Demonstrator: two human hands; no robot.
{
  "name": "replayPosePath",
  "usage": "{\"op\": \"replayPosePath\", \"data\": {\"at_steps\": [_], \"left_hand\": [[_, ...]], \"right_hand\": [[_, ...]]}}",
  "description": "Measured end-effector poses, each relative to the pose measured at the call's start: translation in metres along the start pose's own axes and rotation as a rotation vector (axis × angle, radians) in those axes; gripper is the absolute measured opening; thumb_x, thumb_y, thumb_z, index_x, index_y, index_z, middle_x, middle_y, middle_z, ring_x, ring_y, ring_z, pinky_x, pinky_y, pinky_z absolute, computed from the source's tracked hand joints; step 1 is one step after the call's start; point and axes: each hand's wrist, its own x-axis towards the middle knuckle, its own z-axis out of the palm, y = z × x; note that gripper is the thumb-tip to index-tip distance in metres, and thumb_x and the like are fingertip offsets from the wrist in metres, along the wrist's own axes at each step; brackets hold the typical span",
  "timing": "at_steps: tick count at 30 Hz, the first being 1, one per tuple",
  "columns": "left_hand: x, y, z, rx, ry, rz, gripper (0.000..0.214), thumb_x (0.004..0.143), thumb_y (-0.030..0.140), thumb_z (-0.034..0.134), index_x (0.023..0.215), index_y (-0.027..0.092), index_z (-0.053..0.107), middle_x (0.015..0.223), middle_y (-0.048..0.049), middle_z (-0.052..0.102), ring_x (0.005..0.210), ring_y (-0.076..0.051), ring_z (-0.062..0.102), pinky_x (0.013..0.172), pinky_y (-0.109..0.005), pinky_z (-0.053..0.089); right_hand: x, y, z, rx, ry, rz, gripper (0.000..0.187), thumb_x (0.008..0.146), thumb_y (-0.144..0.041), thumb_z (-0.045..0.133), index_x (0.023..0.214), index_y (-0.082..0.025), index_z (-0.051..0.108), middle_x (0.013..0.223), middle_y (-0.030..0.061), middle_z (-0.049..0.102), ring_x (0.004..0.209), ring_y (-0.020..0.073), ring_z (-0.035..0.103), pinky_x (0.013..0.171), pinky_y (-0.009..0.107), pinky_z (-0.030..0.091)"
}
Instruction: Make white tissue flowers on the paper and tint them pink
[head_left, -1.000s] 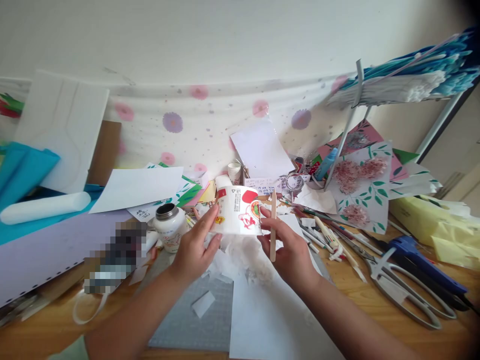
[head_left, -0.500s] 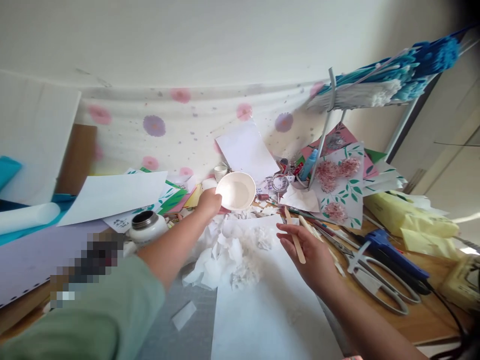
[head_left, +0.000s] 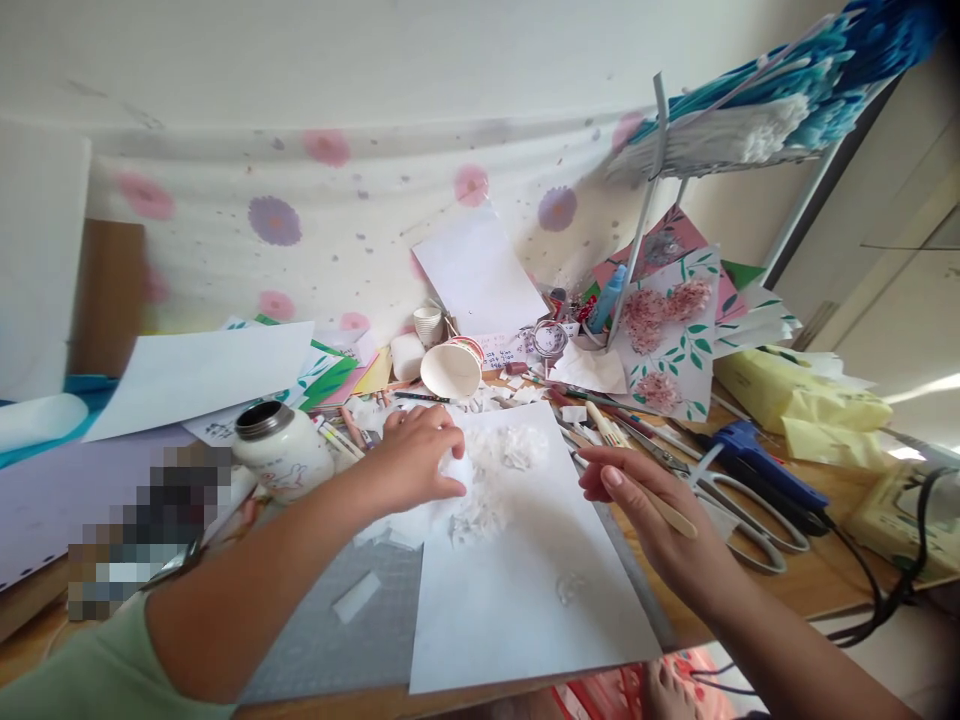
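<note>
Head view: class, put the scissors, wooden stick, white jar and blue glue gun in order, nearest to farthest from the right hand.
1. Wooden stick: held in the right hand.
2. Scissors: just right of the hand.
3. Blue glue gun: right, beyond the scissors.
4. White jar: well over to the left.

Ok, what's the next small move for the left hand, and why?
Probably lift the white piece in the left hand away from the sheet: thumb and fingers curl around it, and shredded white scraps lie close beside it. The right hand could wait, holding the wooden stick apart from those scraps.
</note>
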Motion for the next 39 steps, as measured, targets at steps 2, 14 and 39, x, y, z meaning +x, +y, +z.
{"op": "replayPosePath", "data": {"at_steps": [2, 14, 39], "left_hand": [[-0.008, 0.0, 0.003, 0.059, -0.026, 0.082, 0.027, 0.062, 0.015, 0.077, 0.086, 0.027, 0.068, 0.118, -0.0013, 0.056, 0.118, -0.03, 0.046, 0.107, -0.058, 0.017], [-0.037, -0.038, -0.007, 0.148, 0.123, 0.028, 0.016, 0.083, 0.023, 0.056, 0.07, 0.022, 0.065, 0.106, -0.0024, 0.063, 0.106, -0.027, 0.053, 0.101, -0.057, 0.023], [-0.03, -0.039, 0.003, 0.115, 0.172, 0.125, 0.016, 0.085, 0.025, 0.054, 0.075, 0.023, 0.065, 0.099, -0.0003, 0.071, 0.102, -0.026, 0.058, 0.101, -0.052, 0.022]], "right_hand": [[-0.006, -0.005, -0.001, 0.007, 0.004, 0.006, 0.039, 0.092, -0.051, 0.049, 0.107, -0.02, 0.066, 0.083, 0.0043, 0.071, 0.077, 0.0174, 0.068, 0.07, 0.028, 0.055], [-0.036, -0.015, -0.02, 0.007, 0.023, 0.087, 0.034, 0.093, -0.049, 0.049, 0.116, -0.032, 0.068, 0.092, 0.0019, 0.073, 0.086, 0.0172, 0.07, 0.076, 0.024, 0.059], [-0.046, 0.038, -0.032, -0.508, -0.333, -0.207, 0.034, 0.08, -0.03, 0.068, 0.113, -0.026, 0.063, 0.12, 0.0078, 0.07, 0.108, 0.0262, 0.067, 0.09, 0.037, 0.056]]}}
